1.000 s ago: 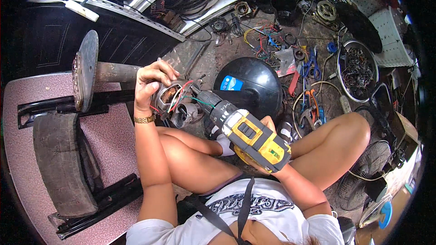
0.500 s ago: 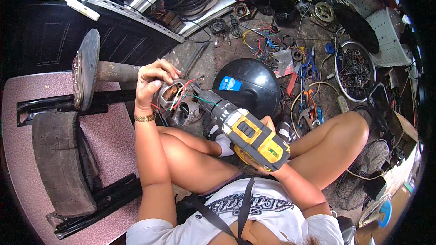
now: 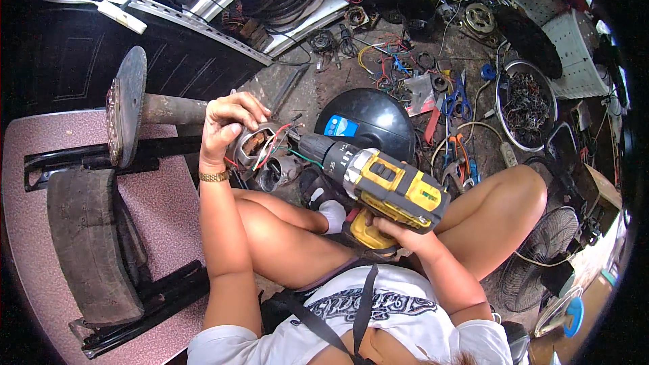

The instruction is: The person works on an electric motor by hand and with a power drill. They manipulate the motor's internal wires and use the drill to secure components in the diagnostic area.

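My left hand (image 3: 233, 122) is closed around a small electric motor (image 3: 265, 136); copper windings show inside its open metal housing. Several coloured wires (image 3: 272, 147) hang loose from that housing. Wrapped round the handle of a yellow and black cordless drill (image 3: 392, 186) is my right hand (image 3: 400, 231), partly hidden under the tool's body. The drill's chuck (image 3: 316, 145) points left at the motor's side, its tip among the wires; whether it touches the housing I cannot tell. A second grey metal housing (image 3: 276, 172) lies just below the motor.
Beyond the drill sits a round black fan base (image 3: 368, 122). Pliers (image 3: 462, 155), blue scissors (image 3: 460, 103) and loose wires (image 3: 392, 67) lie on the floor. At right are a metal bowl of scraps (image 3: 529, 105) and a fan cage (image 3: 544, 257); at left stands a pink table (image 3: 40, 230).
The drill's rear end has swung right and up, so the tool lies flatter, and more of its yellow lower part shows. My left hand and the motor have hardly moved.
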`<state>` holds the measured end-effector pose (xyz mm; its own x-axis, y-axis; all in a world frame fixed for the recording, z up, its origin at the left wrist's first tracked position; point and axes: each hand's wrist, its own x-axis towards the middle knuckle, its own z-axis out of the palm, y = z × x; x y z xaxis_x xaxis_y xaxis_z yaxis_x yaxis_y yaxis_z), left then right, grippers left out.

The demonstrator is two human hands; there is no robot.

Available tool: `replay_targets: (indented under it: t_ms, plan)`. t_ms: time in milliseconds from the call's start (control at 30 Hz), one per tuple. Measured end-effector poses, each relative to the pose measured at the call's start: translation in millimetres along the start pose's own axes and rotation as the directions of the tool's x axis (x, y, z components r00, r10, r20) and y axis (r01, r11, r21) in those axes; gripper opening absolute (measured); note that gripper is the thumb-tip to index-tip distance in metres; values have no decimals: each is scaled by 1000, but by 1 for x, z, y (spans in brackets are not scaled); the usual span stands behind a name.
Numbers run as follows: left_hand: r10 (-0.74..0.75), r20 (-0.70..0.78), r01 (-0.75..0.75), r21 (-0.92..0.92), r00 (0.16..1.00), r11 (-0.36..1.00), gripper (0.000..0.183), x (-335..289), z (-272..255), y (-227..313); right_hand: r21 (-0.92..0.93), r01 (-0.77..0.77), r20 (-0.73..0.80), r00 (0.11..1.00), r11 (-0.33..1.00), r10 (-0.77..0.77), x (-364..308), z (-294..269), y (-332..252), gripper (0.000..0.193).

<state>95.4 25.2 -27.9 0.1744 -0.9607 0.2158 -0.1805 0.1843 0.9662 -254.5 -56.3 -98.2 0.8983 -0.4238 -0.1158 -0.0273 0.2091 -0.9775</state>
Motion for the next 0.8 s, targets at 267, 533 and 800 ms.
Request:
replay_targets:
  t_ms: [267,533,800]
  plan:
    - [14,7,-14,61,1000,998,36,2,3,0,-161,125,-116,983,979,-145,19,12,-18,44]
    - [33,17,-34,76,999,997,34,6,10,2,-327,220,-109,957,919,-268,20,11,-12,41]
    - [44,76,-50,80,996,996,36,19,29,-2,-82,217,-85,971,973,-223,-9,-25,-6,47]
